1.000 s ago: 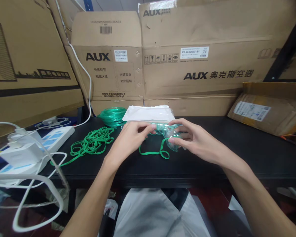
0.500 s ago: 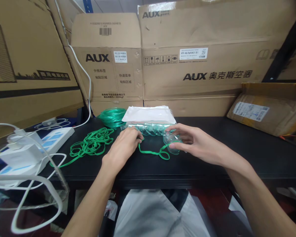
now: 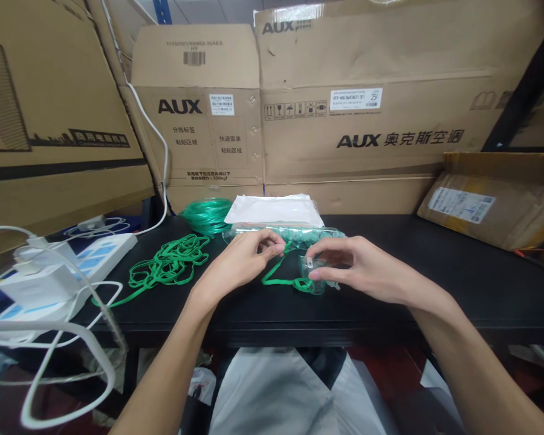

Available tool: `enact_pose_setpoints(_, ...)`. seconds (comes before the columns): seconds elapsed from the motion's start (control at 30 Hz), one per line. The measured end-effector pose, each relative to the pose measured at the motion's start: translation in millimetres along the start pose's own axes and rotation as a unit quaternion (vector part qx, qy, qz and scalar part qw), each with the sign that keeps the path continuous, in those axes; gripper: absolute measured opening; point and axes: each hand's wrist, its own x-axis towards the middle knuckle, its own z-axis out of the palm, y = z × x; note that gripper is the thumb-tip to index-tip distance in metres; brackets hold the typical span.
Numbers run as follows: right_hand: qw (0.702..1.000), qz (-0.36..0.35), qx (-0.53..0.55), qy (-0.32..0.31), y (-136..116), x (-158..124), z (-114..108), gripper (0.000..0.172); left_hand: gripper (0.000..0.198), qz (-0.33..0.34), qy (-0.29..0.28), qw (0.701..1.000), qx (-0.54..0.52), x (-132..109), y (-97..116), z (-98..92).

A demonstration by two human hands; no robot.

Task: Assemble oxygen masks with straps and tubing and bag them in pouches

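My right hand (image 3: 353,269) grips a clear green-tinted plastic mask (image 3: 312,275) just above the black table (image 3: 435,278). A green elastic strap (image 3: 278,279) runs from the mask to my left hand (image 3: 240,263), which pinches its free end between thumb and fingers. Behind my hands lies a row of stacked clear masks (image 3: 290,234), and behind that a flat white plastic packet (image 3: 274,209).
A heap of loose green straps (image 3: 167,266) lies to the left, with a coil of green tubing (image 3: 206,214) behind it. A white power strip (image 3: 58,275) and cables sit at the far left. Cardboard boxes (image 3: 367,121) wall the back; a brown parcel (image 3: 489,202) rests at right.
My left hand rose from the table and pulled the strap end up toward the stacked masks. My right hand turned the mask slightly and drew it nearer to me.
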Motion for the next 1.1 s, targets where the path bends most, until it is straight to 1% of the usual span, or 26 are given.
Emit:
enact_pose_setpoints(0.07, 1.000, -0.008, -0.001, -0.001, -0.6, 0.3, 1.6, 0.027, 0.028, -0.002, 0.006, 1.000, -0.010, 0.2, 1.3, -0.7)
enact_pose_setpoints(0.17, 1.000, -0.022, -0.005, 0.019, -1.5, 0.7, 4.2, 0.026, 0.027, -0.005, 0.017, 0.999, -0.036, 0.6, 1.4, -1.6)
enact_pose_setpoints(0.23, 0.999, -0.038, -0.002, 0.035, -2.5, 0.7, 5.8, 0.026, 0.026, 0.010, 0.012, 0.996, -0.084, 0.9, 2.5, -1.9)
enact_pose_setpoints(0.33, 0.996, -0.074, 0.020, 0.056, -5.3, 0.8, 7.8, 0.024, 0.025, 0.024, -0.014, 0.984, -0.177, 1.1, 6.5, -1.7)
enact_pose_setpoints(0.4, 0.993, -0.097, 0.034, 0.066, -7.8, 1.3, 8.9, 0.020, 0.026, 0.017, -0.029, 0.974, -0.225, 0.7, 9.4, -1.5)
enact_pose_setpoints(0.5, 0.988, -0.124, 0.042, 0.078, -11.5, 2.5, 9.8, 0.016, 0.028, 0.003, -0.040, 0.964, -0.262, -0.2, 11.7, -1.4)
enact_pose_setpoints(0.7, 0.986, -0.140, 0.024, 0.084, -15.0, 4.3, 8.9, 0.018, 0.028, -0.029, -0.061, 0.946, -0.317, -0.2, 13.0, -1.3)
enact_pose_setpoints(0.8, 0.987, -0.143, 0.027, 0.074, -15.0, 4.1, 8.4, 0.023, 0.027, -0.036, -0.064, 0.935, -0.348, 0.1, 14.3, 0.5)
enact_pose_setpoints(0.9, 0.987, -0.141, 0.026, 0.066, -15.0, 2.4, 7.0, 0.025, 0.025, -0.031, -0.063, 0.938, -0.338, -0.7, 16.2, 2.6)
enact_pose_setpoints(0.97, 0.989, -0.134, 0.029, 0.061, -14.8, 1.1, 5.6, 0.024, 0.022, -0.016, -0.041, 0.949, -0.311, -1.9, 17.8, 3.4)
enact_pose_setpoints(1.03, 0.990, -0.127, 0.035, 0.053, -14.5, 0.1, 4.3, 0.022, 0.018, 0.021, -0.013, 0.959, -0.281, -3.3, 19.8, 3.4)
enact_pose_setpoints(1.1, 0.992, -0.116, 0.042, 0.037, -14.1, -0.7, 3.2, 0.021, 0.022, 0.070, -0.012, 0.964, -0.256, -4.5, 21.8, 2.5)
